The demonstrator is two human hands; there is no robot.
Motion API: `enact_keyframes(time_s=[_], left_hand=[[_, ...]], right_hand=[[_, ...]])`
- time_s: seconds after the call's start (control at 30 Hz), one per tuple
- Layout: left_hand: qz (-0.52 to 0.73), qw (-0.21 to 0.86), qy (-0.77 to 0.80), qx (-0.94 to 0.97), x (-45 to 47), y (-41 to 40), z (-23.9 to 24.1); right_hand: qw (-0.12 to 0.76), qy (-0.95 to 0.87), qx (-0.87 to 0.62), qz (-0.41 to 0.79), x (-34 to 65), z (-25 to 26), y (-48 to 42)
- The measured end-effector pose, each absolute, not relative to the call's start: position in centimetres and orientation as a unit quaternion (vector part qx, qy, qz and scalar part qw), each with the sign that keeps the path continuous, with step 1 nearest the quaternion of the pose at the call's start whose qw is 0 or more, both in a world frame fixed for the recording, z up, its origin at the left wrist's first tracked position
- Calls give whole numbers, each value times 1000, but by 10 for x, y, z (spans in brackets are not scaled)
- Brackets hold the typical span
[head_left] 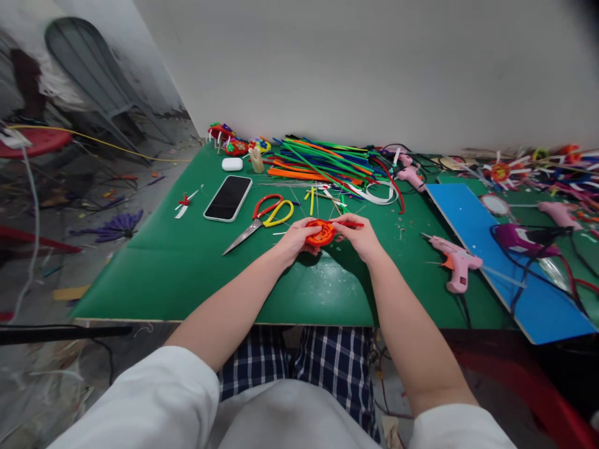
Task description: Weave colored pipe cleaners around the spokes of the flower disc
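Left hand (298, 241), grip closed on round orange-red coil (321, 232), holds it above green counter (163, 268); right hand (359, 236), grip pinching red strip (360, 224) beside it. Coil looks largely formed; strip's outer end appears loose. Scissors (256, 224), nearest pink glue gun (460, 262) lie unheld.
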State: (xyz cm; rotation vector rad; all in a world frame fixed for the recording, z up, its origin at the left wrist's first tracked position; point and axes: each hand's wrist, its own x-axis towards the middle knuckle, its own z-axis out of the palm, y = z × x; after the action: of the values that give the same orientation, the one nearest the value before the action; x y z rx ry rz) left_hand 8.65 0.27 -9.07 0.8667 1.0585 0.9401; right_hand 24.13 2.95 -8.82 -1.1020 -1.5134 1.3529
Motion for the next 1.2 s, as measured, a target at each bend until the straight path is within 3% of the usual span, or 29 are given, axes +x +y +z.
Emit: enact_keyframes(time_s=[0.33,0.87,1.2], left_hand=[[425,647,490,400,85,3,-89],[399,648,493,422,88,2,-86],[395,632,516,422,88,2,-85]], right_hand=[[377,-614,-430,544,244,-88,32],[411,-620,-439,504,244,-89,33],[370,-639,-415,532,248,-89,35]])
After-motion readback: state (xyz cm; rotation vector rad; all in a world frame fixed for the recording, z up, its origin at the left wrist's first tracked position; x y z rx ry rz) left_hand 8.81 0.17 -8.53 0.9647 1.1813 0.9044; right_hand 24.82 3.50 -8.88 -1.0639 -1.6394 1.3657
